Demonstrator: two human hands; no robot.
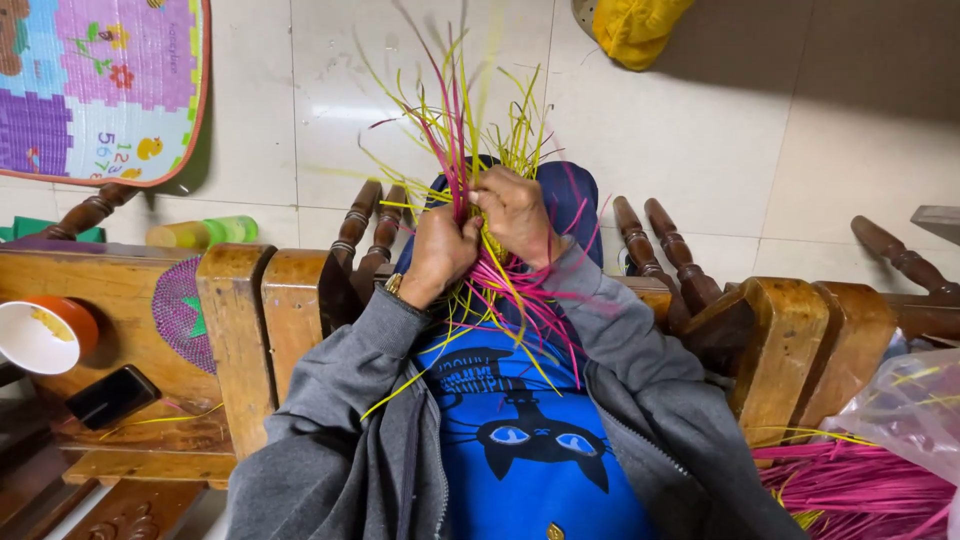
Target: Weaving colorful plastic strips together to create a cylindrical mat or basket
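My left hand (pixel 440 250) and my right hand (pixel 517 213) are closed together on a woven bundle of pink and yellow-green strips (pixel 470 150). The strips fan upward above my hands and trail down over my blue shirt (pixel 520 430). Both hands grip the bundle at its middle, fingers pinching the strands. I wear a grey jacket (pixel 330 420), and a watch shows at my left wrist.
Wooden chair arms (pixel 240 330) flank me, with turned spindles. At left lie a red-and-white bowl (pixel 45 335), a dark phone (pixel 112 396) and a woven purple disc (pixel 182 315). A pile of pink strips under plastic (pixel 860 480) sits lower right. Colourful play mat (pixel 100 85) upper left.
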